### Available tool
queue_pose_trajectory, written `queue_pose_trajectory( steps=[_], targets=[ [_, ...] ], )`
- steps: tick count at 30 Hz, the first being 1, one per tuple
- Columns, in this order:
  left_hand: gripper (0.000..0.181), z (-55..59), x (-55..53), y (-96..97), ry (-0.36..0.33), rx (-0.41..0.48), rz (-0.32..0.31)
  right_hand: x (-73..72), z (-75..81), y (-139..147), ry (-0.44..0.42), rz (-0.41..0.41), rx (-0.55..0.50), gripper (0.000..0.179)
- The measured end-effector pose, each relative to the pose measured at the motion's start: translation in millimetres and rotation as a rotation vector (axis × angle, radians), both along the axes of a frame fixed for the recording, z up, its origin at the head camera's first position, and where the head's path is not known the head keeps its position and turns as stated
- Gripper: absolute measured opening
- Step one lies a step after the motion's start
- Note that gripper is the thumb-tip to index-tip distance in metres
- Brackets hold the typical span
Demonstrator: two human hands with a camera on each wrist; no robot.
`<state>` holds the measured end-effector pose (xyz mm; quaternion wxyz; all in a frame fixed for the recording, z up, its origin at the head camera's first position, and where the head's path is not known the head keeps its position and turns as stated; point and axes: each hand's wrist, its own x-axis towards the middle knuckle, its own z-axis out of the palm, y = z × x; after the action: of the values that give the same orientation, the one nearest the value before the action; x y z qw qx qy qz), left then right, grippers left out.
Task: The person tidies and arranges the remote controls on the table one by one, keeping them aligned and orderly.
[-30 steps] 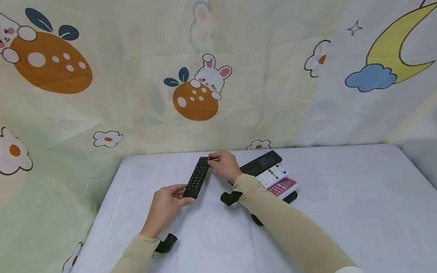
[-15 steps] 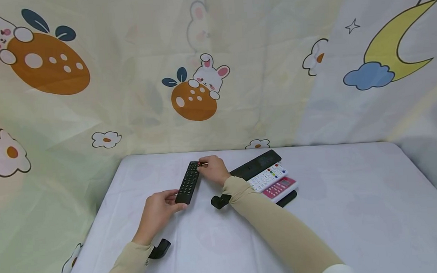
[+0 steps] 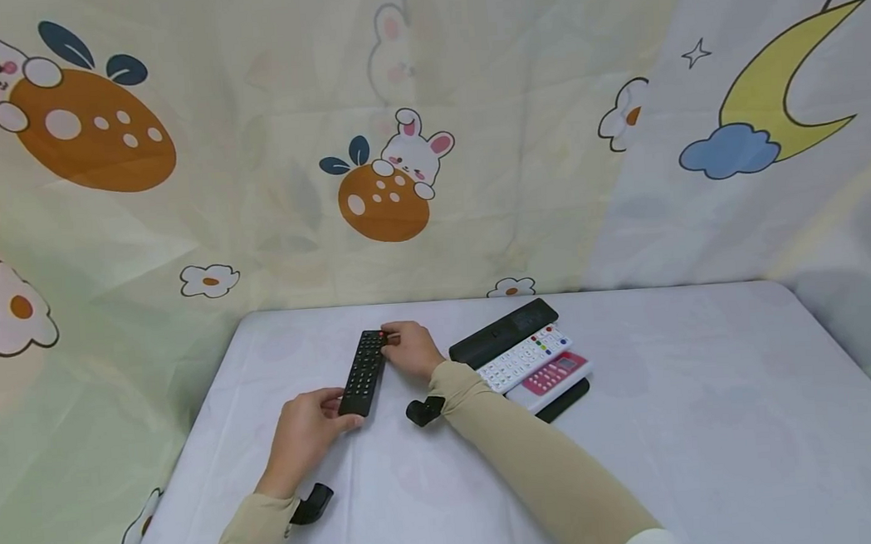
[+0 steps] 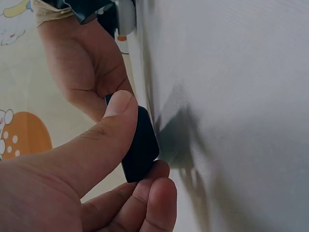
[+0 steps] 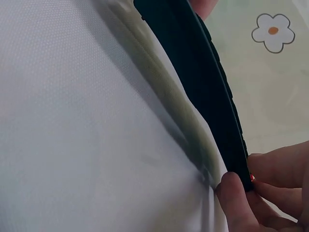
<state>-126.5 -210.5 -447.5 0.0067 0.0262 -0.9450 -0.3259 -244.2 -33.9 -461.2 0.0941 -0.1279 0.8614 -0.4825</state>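
Note:
A black remote control (image 3: 363, 373) with rows of small buttons and a red button at its far end is held between both hands, left of the table's middle. My left hand (image 3: 303, 434) pinches its near end, thumb on one side and fingers on the other, as the left wrist view shows with the remote's dark end (image 4: 140, 150). At the far end, my right hand (image 3: 413, 350) pinches the remote by the corner near the red button. In the right wrist view the remote's side and underside (image 5: 203, 87) stand over the white cloth, with a shadow below.
Right of the hands lies a row of remotes: a long black one (image 3: 503, 334), a white one (image 3: 526, 358), a pink and white one (image 3: 556, 377) and a black one (image 3: 566, 400) partly covered. The white table (image 3: 714, 421) ends at a printed fabric backdrop (image 3: 266, 191).
Both hands have moved left and a little nearer with the black remote, still held at both ends. More of the row of remotes shows now beside the right sleeve.

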Motion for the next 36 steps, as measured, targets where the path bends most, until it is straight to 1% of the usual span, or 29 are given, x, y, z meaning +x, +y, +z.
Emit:
queue_pose_trajectory(
  steps=[8, 13, 23, 32, 36],
  targets=[
    [0.059, -4.1, 1.2, -2.8, -0.023, -0.017, 0.023, 5.3, 1.5, -6.9, 0.023, 0.015, 0.003, 0.044],
    [0.059, -4.7, 1.5, -4.3, -0.035, -0.020, 0.033, 5.8, -1.3, -9.8, 0.022, 0.012, 0.030, 0.044],
    [0.059, -7.5, 1.0, -5.7, -0.024, -0.037, 0.034, 5.0, -6.0, -11.2, 0.041, 0.025, 0.078, 0.045],
    [0.059, -10.4, 1.0, -7.0, -0.028, -0.026, 0.044, 7.0, -5.7, -11.1, 0.011, 0.014, 0.076, 0.051],
    [0.064, -9.6, 2.1, -9.3, -0.030, -0.030, 0.039, 9.7, -4.2, -9.6, 0.009, -0.007, 0.072, 0.050]
  ],
)
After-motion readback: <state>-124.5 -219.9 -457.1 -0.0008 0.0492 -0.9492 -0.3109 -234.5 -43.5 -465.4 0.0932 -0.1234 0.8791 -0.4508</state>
